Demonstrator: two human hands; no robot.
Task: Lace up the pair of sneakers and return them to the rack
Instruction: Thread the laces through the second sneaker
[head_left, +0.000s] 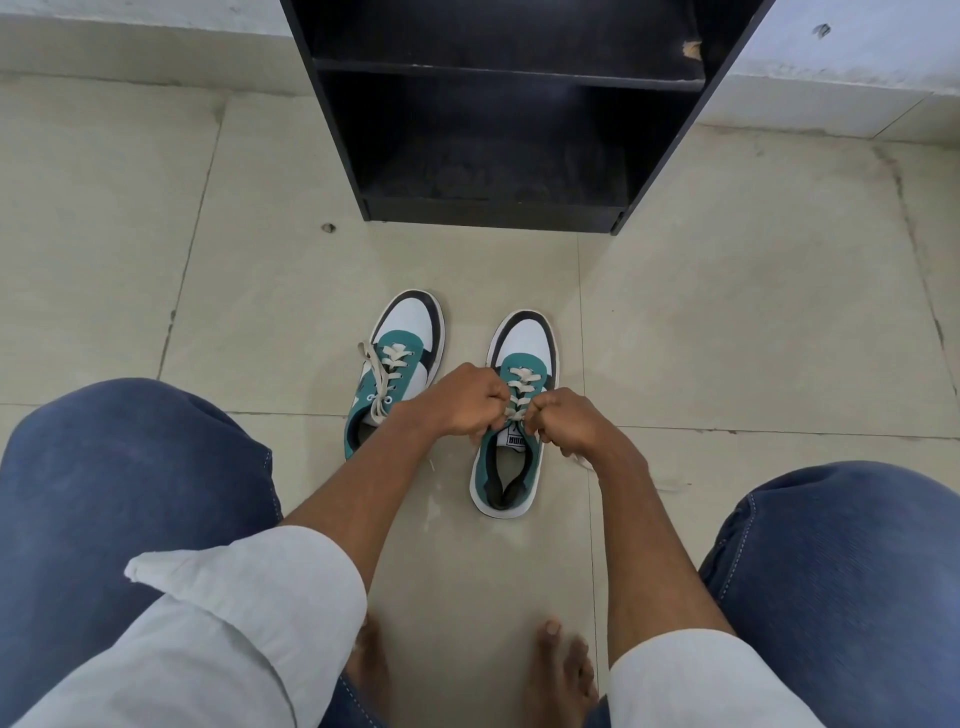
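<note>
Squarely on the tiled floor (727, 322), in front of the seat: two teal, white and black sneakers, toes pointed at the rack (498, 119). Right sneaker (514, 467) standing upright just right of centre, cream laces (519, 395) crossed up its eyelets, tongue label showing. Left hand (462, 402) and right hand (569, 421) pressed in at either side of that lacing near the top eyelets, both curled into loose fists. Fingers (493, 402) of each hand closed together on the laces, pinching them at the tongue, though the lace ends themselves hidden inside the fists. Short pale lace tail visible below the right wrist, lying on the floor.

Left sneaker (400, 364) just beside the first, well apart from both hands, angled slightly leftward, its own lace (376, 387) threaded through and hanging loose in loops over the outer side.

Farther out: black rack standing open, dusty lower shelf bare, upper shelf edge chipped at the right. Pale wall base (831, 62) behind it. Nearer the camera: knees in blue jeans (130, 493) spread wide, white rolled sleeves (249, 623) on both forearms, bare feet (566, 670) flat on the floor between the knees.
</note>
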